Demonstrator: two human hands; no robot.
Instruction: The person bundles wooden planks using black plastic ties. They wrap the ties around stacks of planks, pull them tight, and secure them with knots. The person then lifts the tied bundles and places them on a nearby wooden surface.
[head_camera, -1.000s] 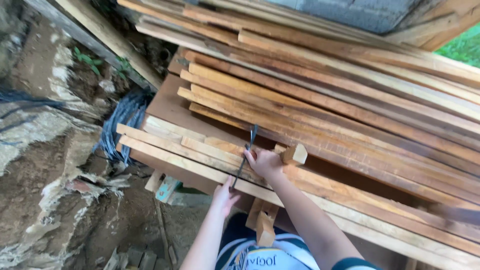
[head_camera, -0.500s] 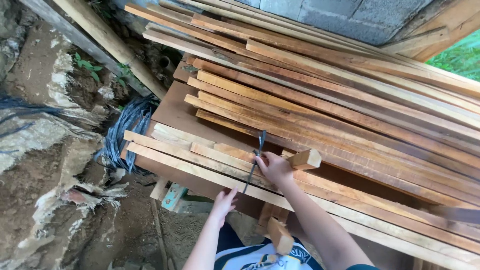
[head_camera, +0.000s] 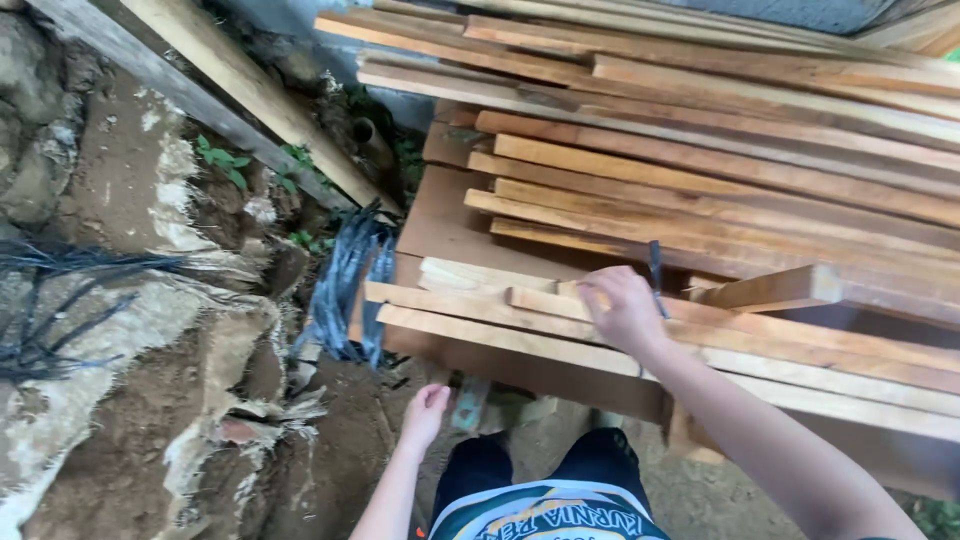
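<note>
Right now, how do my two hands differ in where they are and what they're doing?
The right hand rests up on the stacked wooden planks, fingers curled around a thin dark tool. The left hand hangs lower, below the stack's edge, holding nothing visible. Both are bare.

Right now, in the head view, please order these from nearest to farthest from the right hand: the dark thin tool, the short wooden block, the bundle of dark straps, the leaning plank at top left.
Measured from the right hand:
1. Dark thin tool: at the hand, rising above the fingers.
2. Short wooden block: just to its right, on the stacked boards.
3. Bundle of dark straps: to the left, hanging at the stack's end.
4. Leaning plank: far upper left.
</note>
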